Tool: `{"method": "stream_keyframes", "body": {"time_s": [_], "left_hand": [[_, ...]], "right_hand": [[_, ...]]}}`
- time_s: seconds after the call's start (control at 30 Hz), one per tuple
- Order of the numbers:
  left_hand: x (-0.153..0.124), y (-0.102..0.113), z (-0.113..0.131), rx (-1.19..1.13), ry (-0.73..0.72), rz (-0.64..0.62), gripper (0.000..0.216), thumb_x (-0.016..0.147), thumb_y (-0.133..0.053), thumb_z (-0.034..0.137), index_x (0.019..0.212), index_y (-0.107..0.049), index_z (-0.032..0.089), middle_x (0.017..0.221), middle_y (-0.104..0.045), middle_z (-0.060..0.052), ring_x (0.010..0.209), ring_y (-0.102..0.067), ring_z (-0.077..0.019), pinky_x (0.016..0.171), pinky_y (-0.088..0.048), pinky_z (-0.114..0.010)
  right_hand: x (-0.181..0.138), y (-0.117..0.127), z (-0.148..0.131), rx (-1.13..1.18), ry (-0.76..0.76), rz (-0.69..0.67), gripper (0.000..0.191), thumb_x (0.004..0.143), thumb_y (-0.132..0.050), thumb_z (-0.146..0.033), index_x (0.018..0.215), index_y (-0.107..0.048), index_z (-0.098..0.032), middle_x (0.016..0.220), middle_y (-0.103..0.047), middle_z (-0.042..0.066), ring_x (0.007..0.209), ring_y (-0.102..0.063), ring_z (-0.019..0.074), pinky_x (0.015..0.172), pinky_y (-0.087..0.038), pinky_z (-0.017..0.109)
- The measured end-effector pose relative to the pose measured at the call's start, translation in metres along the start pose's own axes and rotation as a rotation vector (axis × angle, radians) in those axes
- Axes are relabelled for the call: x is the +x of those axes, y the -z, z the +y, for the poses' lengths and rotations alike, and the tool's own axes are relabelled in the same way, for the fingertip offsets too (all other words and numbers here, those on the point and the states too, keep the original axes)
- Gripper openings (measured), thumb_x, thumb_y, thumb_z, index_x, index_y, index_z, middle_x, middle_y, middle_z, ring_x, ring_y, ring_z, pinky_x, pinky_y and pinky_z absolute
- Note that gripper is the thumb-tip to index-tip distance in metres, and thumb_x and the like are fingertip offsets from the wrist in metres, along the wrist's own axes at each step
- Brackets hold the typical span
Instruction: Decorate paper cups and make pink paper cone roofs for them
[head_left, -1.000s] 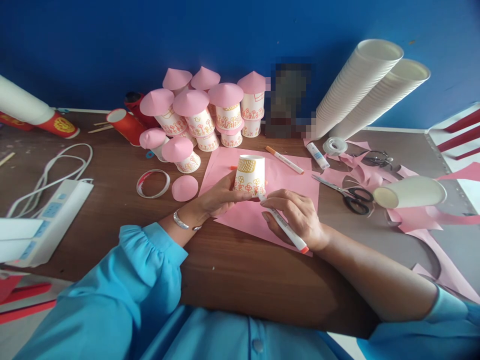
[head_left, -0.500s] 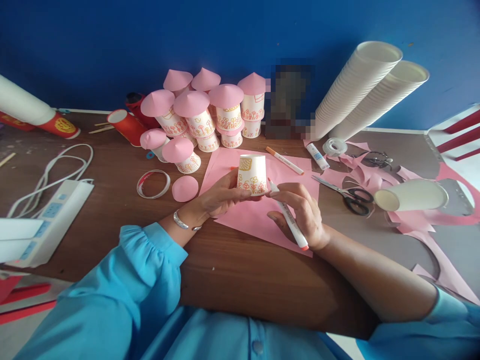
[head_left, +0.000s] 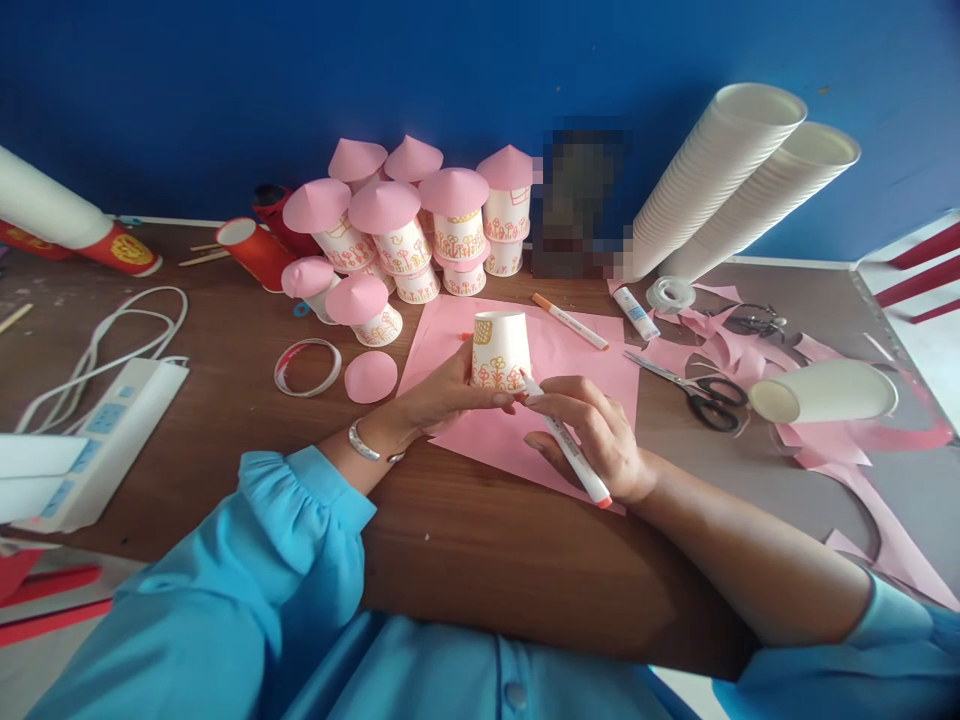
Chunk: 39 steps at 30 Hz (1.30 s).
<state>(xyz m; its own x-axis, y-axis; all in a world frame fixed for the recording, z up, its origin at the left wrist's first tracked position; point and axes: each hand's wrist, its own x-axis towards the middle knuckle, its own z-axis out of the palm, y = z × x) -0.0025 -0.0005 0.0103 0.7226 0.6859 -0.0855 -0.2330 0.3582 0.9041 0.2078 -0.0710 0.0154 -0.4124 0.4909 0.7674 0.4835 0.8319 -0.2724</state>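
My left hand (head_left: 450,385) is closed around the lower part of an upside-down white paper cup (head_left: 504,345). Red and yellow flowers and a yellow hatched window are drawn on the cup. In my right hand (head_left: 600,435) is a white marker (head_left: 574,455) with an orange-red end, its tip at the cup's lower right side. Pink paper sheets (head_left: 585,470) lie beneath both hands. Just beyond the cup rests a second marker (head_left: 571,322) with an orange cap.
Paper-cup towers with pink cone roofs (head_left: 454,195) stand against the blue wall. Scissors (head_left: 709,395), a glue tube (head_left: 635,313), a tape roll (head_left: 670,293) and pink scraps lie right, near tall cup stacks (head_left: 720,170). At left are a power strip (head_left: 120,430) and a tape ring (head_left: 307,367).
The marker in my right hand has moved slightly left, and its tip now meets the cup. The cup has turned a little and shifted slightly left in my left hand.
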Motion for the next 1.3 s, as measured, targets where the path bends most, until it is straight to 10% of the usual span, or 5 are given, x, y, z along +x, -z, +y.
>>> {"method": "stream_keyframes", "body": {"time_s": [0.6, 1.3], "left_hand": [[-0.0019, 0.0088, -0.004, -0.12, 0.005, 0.01, 0.039, 0.078, -0.086, 0.018, 0.114, -0.072, 0.017, 0.104, -0.075, -0.008, 0.097, -0.072, -0.0211, 0.088, -0.059, -0.036], [-0.001, 0.0026, -0.0021, -0.03, -0.034, 0.045, 0.042, 0.077, -0.088, 0.025, 0.113, -0.067, 0.019, 0.102, -0.072, -0.007, 0.099, -0.068, -0.0214, 0.086, -0.058, -0.036]], "right_hand": [[0.0021, 0.0011, 0.0014, -0.013, -0.03, 0.041, 0.019, 0.1, -0.062, -0.024, 0.115, -0.059, -0.016, 0.088, -0.069, 0.009, 0.073, -0.069, 0.0203, 0.061, -0.059, 0.031], [0.0001, 0.0012, 0.004, -0.029, -0.05, 0.053, 0.04, 0.101, -0.062, -0.028, 0.139, -0.052, -0.019, 0.094, -0.068, 0.008, 0.083, -0.071, 0.0225, 0.063, -0.06, 0.032]]}}
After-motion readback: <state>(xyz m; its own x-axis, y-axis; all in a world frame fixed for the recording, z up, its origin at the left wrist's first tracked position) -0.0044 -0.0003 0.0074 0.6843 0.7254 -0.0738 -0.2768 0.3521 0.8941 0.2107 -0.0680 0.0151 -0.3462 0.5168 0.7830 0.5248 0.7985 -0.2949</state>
